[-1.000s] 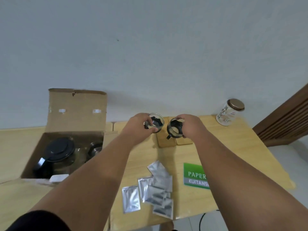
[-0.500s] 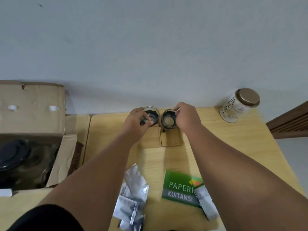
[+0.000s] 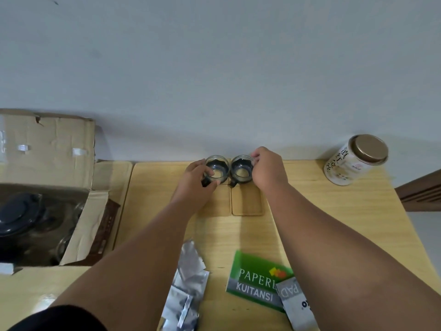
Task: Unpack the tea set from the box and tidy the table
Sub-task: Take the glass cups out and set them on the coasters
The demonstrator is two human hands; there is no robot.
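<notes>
Two small glass cups with black holders stand side by side near the table's far edge, by the wall. My left hand grips the left cup from its left side. The right cup is held by my right hand from the right. Both cups sit at the far ends of two wooden coasters. An open cardboard box at the left holds a glass teapot with a dark lid and more glassware.
A white tin with a bronze lid stands at the far right corner. Several silver foil sachets and a green receipt book lie near the front edge. A dark wooden panel is at the right.
Both hands carried the cups farther back toward the wall and set them down together. The view shifted right, so the box now sits at the left edge.
</notes>
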